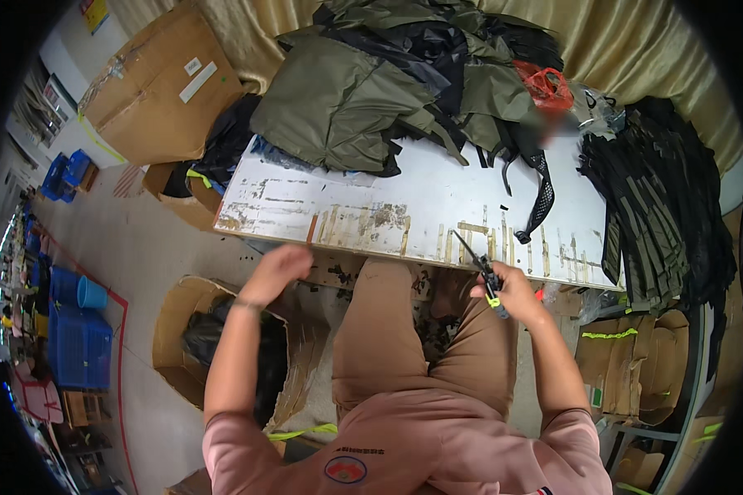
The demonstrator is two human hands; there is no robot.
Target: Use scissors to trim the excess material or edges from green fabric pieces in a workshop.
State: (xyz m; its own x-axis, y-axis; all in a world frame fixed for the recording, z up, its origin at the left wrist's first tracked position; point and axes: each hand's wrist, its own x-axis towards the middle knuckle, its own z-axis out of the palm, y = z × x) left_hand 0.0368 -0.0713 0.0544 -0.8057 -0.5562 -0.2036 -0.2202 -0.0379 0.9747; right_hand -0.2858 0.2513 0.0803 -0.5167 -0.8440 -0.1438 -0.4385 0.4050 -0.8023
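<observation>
In my right hand (512,293), over the table's front edge, is a black-handled tool (489,282) with a thin dark blade pointing away and to the left. Something yellow-green shows at its near end; whether it is scissors or a knife I cannot make out. My left hand (282,268) hangs by the front edge of the white table (347,202), smeared by motion, so its fingers cannot be read. Ahead, olive-green and black fabric pieces (338,107) lie heaped at the table's back. A black mesh strap (541,202) trails from them toward the front.
An open cardboard box (173,330) with black material stands left of my legs. Black and olive straps (652,198) are piled at the table's right. A red plastic bag (545,87) lies at the back. Another carton (636,371) sits low at right; blue crates (78,342) stand far left.
</observation>
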